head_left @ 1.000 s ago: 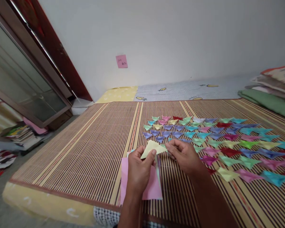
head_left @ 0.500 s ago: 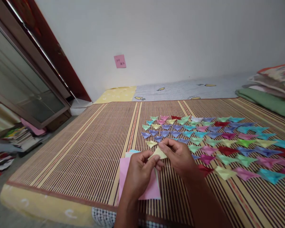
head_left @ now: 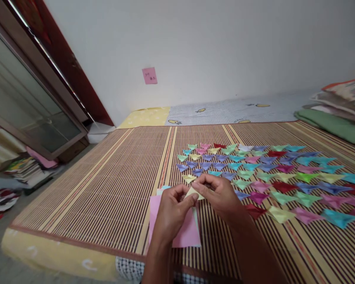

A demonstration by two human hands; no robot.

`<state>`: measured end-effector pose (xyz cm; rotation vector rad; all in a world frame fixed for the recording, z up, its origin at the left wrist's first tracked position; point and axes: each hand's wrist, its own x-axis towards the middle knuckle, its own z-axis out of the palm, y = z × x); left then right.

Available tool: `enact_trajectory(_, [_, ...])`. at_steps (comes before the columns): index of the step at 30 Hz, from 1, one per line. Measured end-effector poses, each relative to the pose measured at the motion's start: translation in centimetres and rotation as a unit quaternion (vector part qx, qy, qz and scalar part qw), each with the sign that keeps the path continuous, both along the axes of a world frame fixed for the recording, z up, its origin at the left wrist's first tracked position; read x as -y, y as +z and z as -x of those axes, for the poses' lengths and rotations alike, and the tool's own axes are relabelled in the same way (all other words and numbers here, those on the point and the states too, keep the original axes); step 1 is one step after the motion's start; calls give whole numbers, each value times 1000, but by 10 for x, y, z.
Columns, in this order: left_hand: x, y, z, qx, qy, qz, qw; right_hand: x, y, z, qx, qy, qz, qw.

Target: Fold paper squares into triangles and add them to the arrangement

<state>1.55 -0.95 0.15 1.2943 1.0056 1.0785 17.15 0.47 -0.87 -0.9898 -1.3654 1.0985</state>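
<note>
A small piece of pale yellow folded paper (head_left: 198,195) is pinched between both hands. My left hand (head_left: 175,205) is closed on its left and lower edge, thumb on top. From the right, my right hand (head_left: 217,193) presses thumb and fingers on its upper part. Under my left hand and forearm lies a stack of square paper (head_left: 187,232), pink on top with pale blue-green edges showing. Just beyond my hands and to the right, several rows of folded paper shapes (head_left: 284,197) in many colours rest on the striped mat (head_left: 112,189).
Folded bedding and a green cushion (head_left: 334,125) are piled at the far right. A pink note (head_left: 149,75) is stuck on the wall. At the left stand a glass-fronted cabinet (head_left: 32,86) and a pile of books (head_left: 23,171). The bed's front edge (head_left: 62,254) runs below.
My right thumb and fingers have shifted slightly left along the yellow paper, closer to my left hand, and less of the paper shows. The stack and folded shapes stay in place.
</note>
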Motion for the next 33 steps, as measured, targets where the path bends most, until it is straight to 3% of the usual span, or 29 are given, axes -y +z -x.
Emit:
enact_trajectory(8, [-5, -6, -5, 80, 146, 15, 986, -3, -6, 0, -49, 32, 66, 996])
enact_trajectory(17, [-5, -4, 9, 121, 74, 49, 989, 0, -4, -5, 18, 57, 69, 996])
enact_trajectory(22, [-5, -10, 2, 170, 154, 15, 973, 0, -2, 9, 34, 44, 30, 998])
enact_trajectory(25, [-8, -13, -5, 233, 195, 33, 952, 3, -1, 20, 64, 43, 18, 997])
enact_trajectory(30, [-10, -6, -8, 356, 208, 89, 907, 7, 1, 23, 78, 85, 40, 992])
enact_trajectory(33, [-10, -2, -7, 381, 189, 118, 897, 6, 2, 16, 59, 101, 41, 992])
